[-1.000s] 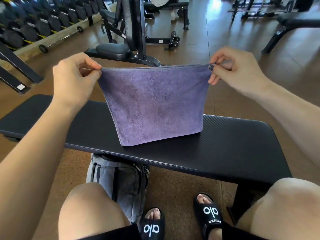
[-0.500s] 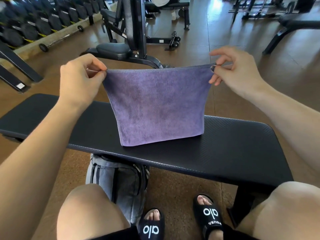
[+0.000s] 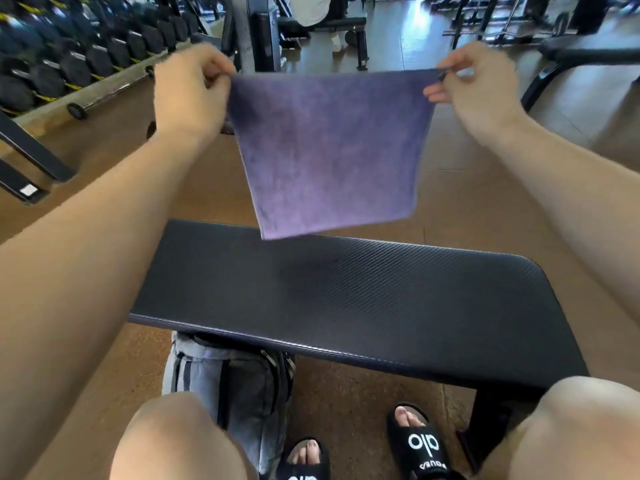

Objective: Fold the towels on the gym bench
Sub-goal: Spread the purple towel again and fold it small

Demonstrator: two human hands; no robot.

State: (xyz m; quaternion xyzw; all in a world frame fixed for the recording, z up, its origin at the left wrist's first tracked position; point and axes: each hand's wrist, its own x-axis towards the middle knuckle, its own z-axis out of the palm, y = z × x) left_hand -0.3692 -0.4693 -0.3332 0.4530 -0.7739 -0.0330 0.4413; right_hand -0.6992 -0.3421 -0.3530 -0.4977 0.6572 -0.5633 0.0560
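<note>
A seated person holds a purple towel (image 3: 329, 150) stretched in the air above a black gym bench (image 3: 363, 299), the left hand (image 3: 188, 95) and right hand (image 3: 479, 88) each pinching a top corner. A grey bag (image 3: 228, 386) sits beneath the bench.

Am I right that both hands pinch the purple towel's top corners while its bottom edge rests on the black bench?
Not quite. The left hand and right hand do pinch the purple towel's top corners, but the head view shows its bottom edge hanging clear above the black bench, not resting on it.
</note>
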